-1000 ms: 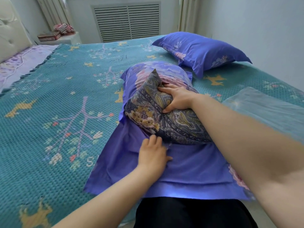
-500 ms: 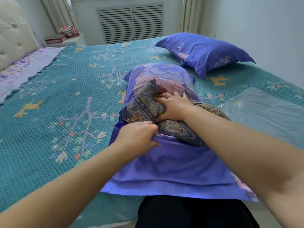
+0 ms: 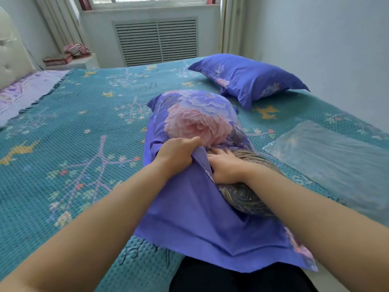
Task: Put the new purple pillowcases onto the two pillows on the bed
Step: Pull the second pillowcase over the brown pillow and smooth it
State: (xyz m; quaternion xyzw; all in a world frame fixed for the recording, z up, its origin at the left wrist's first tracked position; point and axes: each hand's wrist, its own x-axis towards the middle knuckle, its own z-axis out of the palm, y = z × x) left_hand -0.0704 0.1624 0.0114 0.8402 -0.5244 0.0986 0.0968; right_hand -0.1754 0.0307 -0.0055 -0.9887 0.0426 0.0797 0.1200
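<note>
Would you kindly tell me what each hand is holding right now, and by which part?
The left hand grips the purple pillowcase at its open edge. The right hand presses flat on the patterned pillow, gripping nothing.

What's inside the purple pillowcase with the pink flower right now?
A grey paisley-patterned pillow, with its near end still sticking out of the purple flowered pillowcase. Its far part is covered by the fabric, so how far in it reaches cannot be seen.

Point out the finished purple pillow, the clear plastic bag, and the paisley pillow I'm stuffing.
Finished purple pillow point(image 3: 250, 81), head view, middle of its top face.
Clear plastic bag point(image 3: 328, 157), head view, its flat centre.
Paisley pillow point(image 3: 244, 199), head view, exposed end below the right wrist.
</note>
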